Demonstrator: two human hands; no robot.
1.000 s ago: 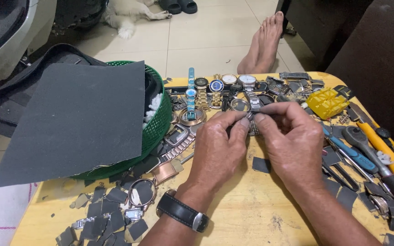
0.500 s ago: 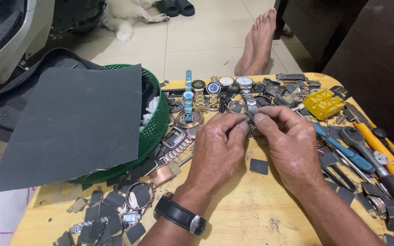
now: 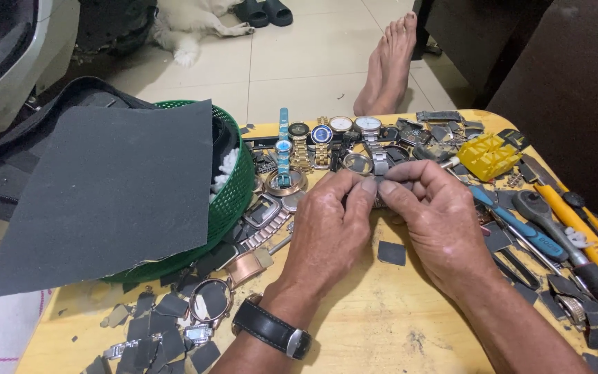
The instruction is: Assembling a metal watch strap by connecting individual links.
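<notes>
2 hands (image 3: 382, 221) (pinching sth. small)

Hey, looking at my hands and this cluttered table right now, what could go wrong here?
The small part pinched between your left hand and right hand is mostly hidden; if it slips it may vanish among the sandpaper scraps. Your right forearm lies close to the screwdrivers and could nudge them off the table. The sandpaper sheet resting on the green basket may slide.

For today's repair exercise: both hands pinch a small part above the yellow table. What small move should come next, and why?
Probably lift the small part slightly toward the eyes before working further. The left hand and right hand hide it between their fingertips, so what it is cannot be told.
</notes>
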